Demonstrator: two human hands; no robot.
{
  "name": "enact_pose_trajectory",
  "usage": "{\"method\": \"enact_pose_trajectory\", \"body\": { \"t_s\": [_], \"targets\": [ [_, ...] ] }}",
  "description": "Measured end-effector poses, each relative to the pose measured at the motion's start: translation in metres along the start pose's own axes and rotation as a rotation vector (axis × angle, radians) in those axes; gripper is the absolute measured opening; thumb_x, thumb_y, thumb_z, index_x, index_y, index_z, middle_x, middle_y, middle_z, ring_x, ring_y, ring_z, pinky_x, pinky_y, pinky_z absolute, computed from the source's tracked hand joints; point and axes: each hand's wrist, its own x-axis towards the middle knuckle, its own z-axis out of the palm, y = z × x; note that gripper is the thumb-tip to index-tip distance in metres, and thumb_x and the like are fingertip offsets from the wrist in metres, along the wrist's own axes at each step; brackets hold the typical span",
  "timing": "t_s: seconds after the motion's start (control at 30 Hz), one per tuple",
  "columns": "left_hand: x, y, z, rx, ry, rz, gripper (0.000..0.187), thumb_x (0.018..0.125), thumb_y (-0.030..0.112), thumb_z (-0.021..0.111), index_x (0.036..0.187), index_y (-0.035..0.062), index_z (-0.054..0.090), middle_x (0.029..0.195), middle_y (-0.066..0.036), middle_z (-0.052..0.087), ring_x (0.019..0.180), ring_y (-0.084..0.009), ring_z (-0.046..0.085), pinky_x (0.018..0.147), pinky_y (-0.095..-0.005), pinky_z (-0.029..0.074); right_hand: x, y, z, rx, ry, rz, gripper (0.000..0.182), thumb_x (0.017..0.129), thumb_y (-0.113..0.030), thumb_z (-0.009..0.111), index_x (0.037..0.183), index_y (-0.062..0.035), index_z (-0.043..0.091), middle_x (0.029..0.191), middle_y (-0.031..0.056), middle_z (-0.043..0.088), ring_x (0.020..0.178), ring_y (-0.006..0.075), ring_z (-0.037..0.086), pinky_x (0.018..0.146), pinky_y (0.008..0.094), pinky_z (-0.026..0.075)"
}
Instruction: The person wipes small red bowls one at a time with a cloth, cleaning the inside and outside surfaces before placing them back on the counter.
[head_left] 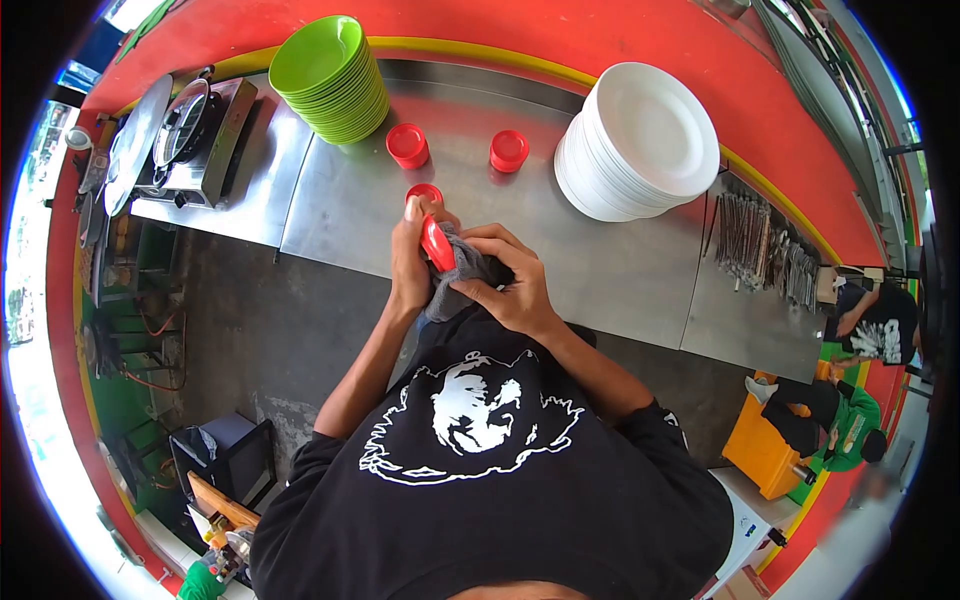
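In front of my chest, my left hand (pixel 412 255) is closed around a small red dish (pixel 437 244), held tilted on edge. My right hand (pixel 512 280) grips a grey cloth (pixel 463 265) that lies against the dish, its fingers bent round the fabric. Just beyond my left hand another red dish (pixel 424 192) shows on the steel counter (pixel 480 205), partly hidden by my fingers. Farther back stand two short stacks of red dishes, one at the left (pixel 407 145) and one at the right (pixel 509 150).
Green plates (pixel 330 80) are stacked at the back left, white plates (pixel 640 140) at the right. A stove with a pan (pixel 188 130) sits far left. Metal utensils (pixel 760 245) lie far right. Two people (pixel 845 425) (pixel 880 320) are at the right edge.
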Motion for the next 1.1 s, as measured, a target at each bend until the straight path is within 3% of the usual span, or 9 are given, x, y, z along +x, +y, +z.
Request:
{"method": "enact_pose_trajectory", "body": {
  "t_s": [0.07,0.2,0.33,0.43,0.53,0.67,0.77,1.03,1.1],
  "targets": [
    [-0.001,-0.013,-0.006,-0.204,0.106,-0.044,0.038,0.104,0.031,0.041,0.075,0.0069,0.046,0.066,-0.001,0.042,0.068,-0.0133,0.043,0.065,-0.0291,0.038,0.001,0.002,0.000,0.101,-0.028,0.060,0.037,0.081,-0.008,0.080,0.112,0.0043,0.065,0.109,0.0109,0.065,0.098,0.0185,0.063,0.086,0.0300,0.049],
    [-0.006,0.009,0.002,-0.048,0.243,-0.143,0.044,0.104,0.025,0.047,0.065,0.0062,0.047,0.064,0.001,0.039,0.062,-0.0100,0.043,0.058,-0.0324,0.034,0.000,0.006,-0.003,0.252,-0.088,0.216,0.035,0.082,-0.009,0.079,0.112,0.0043,0.065,0.107,0.0084,0.064,0.097,0.0144,0.061,0.087,0.0283,0.048],
    [0.007,0.013,-0.027,0.410,-0.185,0.125,0.051,0.106,0.025,0.044,0.063,-0.0019,0.045,0.052,-0.003,0.045,0.048,-0.0097,0.038,0.046,-0.0334,0.031,-0.001,0.009,-0.005,0.324,-0.140,0.371,0.032,0.085,-0.013,0.078,0.110,0.0030,0.065,0.100,0.0044,0.066,0.092,0.0097,0.061,0.083,0.0256,0.048],
    [0.017,0.011,-0.038,0.660,-0.346,0.274,0.050,0.106,0.024,0.045,0.064,-0.0018,0.044,0.055,-0.006,0.044,0.049,-0.0113,0.039,0.047,-0.0344,0.032,0.003,0.008,-0.008,0.308,-0.200,0.574,0.032,0.086,-0.014,0.078,0.111,0.0013,0.065,0.091,-0.0004,0.064,0.082,0.0065,0.059,0.075,0.0223,0.047],
    [0.018,0.011,-0.035,0.606,-0.333,0.281,0.049,0.106,0.028,0.046,0.065,0.0020,0.050,0.058,-0.002,0.049,0.053,-0.0091,0.041,0.050,-0.0321,0.033,0.003,0.012,-0.008,0.319,-0.152,0.491,0.031,0.085,-0.014,0.079,0.109,0.0013,0.066,0.090,-0.0003,0.067,0.082,0.0054,0.061,0.075,0.0227,0.050],
    [0.002,0.004,0.001,-0.206,0.113,-0.354,0.048,0.105,0.045,0.045,0.073,0.0116,0.060,0.066,0.008,0.053,0.058,-0.0030,0.042,0.053,-0.0232,0.032,0.005,0.020,-0.008,0.399,0.021,0.460,0.029,0.087,-0.013,0.076,0.109,0.0015,0.066,0.091,-0.0007,0.067,0.082,0.0048,0.060,0.074,0.0223,0.049],
    [0.002,0.003,0.016,-0.077,0.229,-0.370,0.053,0.105,0.048,0.044,0.070,0.0105,0.060,0.065,0.007,0.053,0.057,-0.0024,0.042,0.052,-0.0222,0.031,0.004,0.025,-0.008,0.428,0.072,0.478,0.031,0.087,-0.015,0.075,0.111,0.0022,0.065,0.092,-0.0004,0.066,0.083,0.0051,0.060,0.075,0.0220,0.049],
    [0.012,0.013,-0.034,0.363,-0.410,-0.466,0.054,0.105,0.044,0.047,0.067,0.0072,0.061,0.060,0.008,0.049,0.056,-0.0015,0.039,0.048,-0.0246,0.030,-0.012,0.035,-0.013,0.393,-0.162,0.574,0.026,0.086,-0.016,0.075,0.103,0.0024,0.069,0.082,-0.0020,0.066,0.070,0.0028,0.058,0.062,0.0203,0.048],
    [0.016,0.016,-0.037,0.469,-0.530,-0.417,0.052,0.105,0.043,0.045,0.071,0.0077,0.062,0.063,0.008,0.050,0.057,-0.0020,0.038,0.050,-0.0242,0.031,-0.012,0.038,-0.010,0.427,-0.099,0.555,0.026,0.087,-0.017,0.075,0.103,0.0021,0.069,0.082,-0.0021,0.066,0.069,0.0026,0.058,0.062,0.0200,0.048]
  ]
}}
